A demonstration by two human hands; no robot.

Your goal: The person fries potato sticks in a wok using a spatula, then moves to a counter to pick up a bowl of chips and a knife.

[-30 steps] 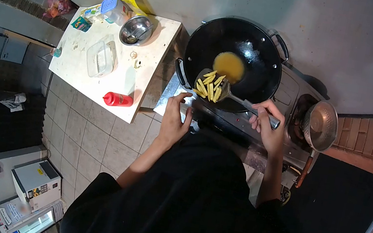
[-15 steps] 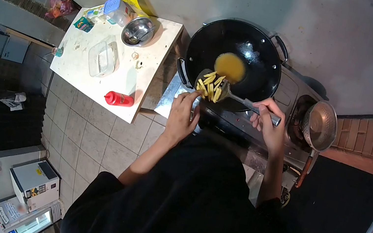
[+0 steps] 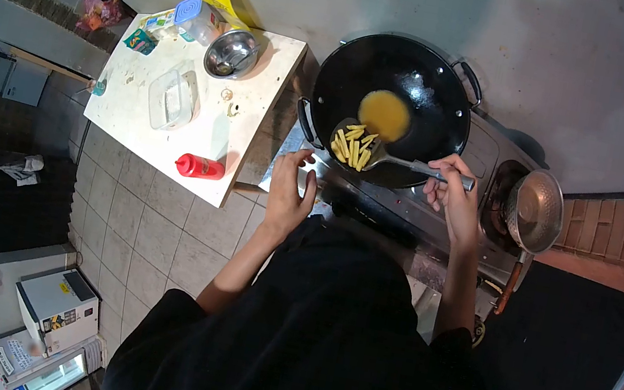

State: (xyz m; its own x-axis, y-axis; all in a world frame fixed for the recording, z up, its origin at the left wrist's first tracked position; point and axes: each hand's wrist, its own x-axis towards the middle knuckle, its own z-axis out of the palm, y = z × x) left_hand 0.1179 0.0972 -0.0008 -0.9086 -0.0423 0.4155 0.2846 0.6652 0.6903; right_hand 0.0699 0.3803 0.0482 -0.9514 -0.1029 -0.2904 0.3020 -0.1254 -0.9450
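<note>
My right hand (image 3: 450, 190) is closed around the grey handle of a spatula (image 3: 409, 165). Several yellow fries (image 3: 353, 148) lie on the spatula's blade, over the near left side of a black wok (image 3: 436, 108). A pool of yellow oil (image 3: 384, 115) sits at the wok's bottom. Left of the wok, below its side handle, my left hand (image 3: 292, 190) is held in the air with its fingers apart and curved, touching nothing.
On the stove (image 3: 479, 154), right of the wok, rests a hammered metal saucepan (image 3: 536, 211). The pale table (image 3: 140, 138) at the left holds a red squeeze bottle (image 3: 199, 167), a clear plastic container (image 3: 171, 101), a steel bowl (image 3: 232, 54) and a blue-lidded jar (image 3: 197, 18).
My left hand has let go of the fries and drawn back down and left, away from the wok. The spatula and my right hand have barely moved.
</note>
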